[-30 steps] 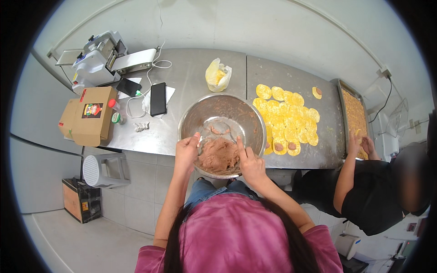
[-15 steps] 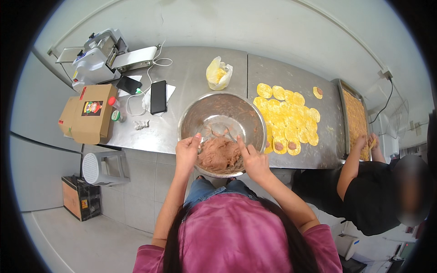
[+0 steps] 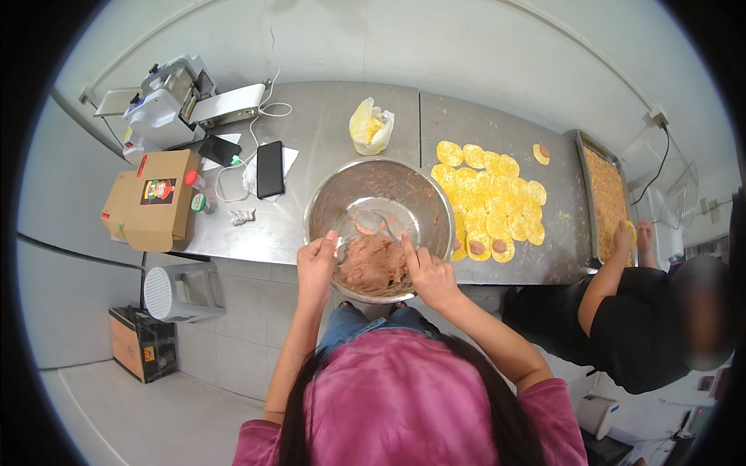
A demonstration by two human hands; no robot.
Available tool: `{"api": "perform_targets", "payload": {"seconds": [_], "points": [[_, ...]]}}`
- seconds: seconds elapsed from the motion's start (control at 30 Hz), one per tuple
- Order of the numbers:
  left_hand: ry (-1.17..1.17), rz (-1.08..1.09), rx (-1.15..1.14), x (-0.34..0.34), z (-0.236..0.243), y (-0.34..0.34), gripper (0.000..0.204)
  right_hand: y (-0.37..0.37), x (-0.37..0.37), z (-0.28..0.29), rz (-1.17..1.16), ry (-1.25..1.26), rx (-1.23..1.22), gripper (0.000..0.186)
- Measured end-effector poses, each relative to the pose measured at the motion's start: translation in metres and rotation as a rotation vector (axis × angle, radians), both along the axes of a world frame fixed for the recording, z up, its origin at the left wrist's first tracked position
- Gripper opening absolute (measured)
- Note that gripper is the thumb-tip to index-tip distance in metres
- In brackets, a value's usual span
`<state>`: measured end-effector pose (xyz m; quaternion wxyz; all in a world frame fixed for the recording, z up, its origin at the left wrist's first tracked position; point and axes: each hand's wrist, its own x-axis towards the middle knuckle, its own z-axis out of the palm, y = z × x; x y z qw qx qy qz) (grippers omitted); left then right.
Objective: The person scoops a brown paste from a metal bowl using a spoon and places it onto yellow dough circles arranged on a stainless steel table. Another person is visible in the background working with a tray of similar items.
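A large steel mixing bowl (image 3: 330, 184) stands at the table's front edge with a mound of pinkish-brown minced filling (image 3: 373, 268) in its near half. My left hand (image 3: 315, 268) is closed at the bowl's left side around a shiny metal utensil (image 3: 342, 241), seemingly a spoon, whose far end is hidden in or behind the filling. My right hand (image 3: 433, 278), over the right rim, grips a metal spoon (image 3: 388, 226) with its index finger stretched along the handle. That spoon's head points up and left above the filling.
Right of the bowl lie overlapping yellow round wrappers (image 3: 489, 202), a few with filling. A co-worker's hands (image 3: 624, 237) are at a full tray (image 3: 581, 167). Behind the bowl stands a plastic bag (image 3: 371, 128); leftward are a phone (image 3: 270, 169), cardboard box (image 3: 148, 221) and machine (image 3: 167, 109).
The right spoon's head has lifted slightly over the filling. My left hand has shifted a little left. The co-worker's hands have moved slightly up along the tray.
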<state>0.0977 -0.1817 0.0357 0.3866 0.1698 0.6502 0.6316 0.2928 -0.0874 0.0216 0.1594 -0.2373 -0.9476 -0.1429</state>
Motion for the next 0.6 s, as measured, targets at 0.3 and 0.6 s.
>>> {"api": "perform_targets", "payload": {"seconds": [0.3,0.6], "points": [[0.015,0.011,0.09,-0.007,0.0,-0.005,0.036,0.024,-0.007,-0.001,-0.172,0.13,-0.483,0.045],[0.605,0.043,-0.024,-0.006,0.002,0.007,0.033,0.018,0.001,0.023,-0.138,0.438,-0.719,0.028]]}}
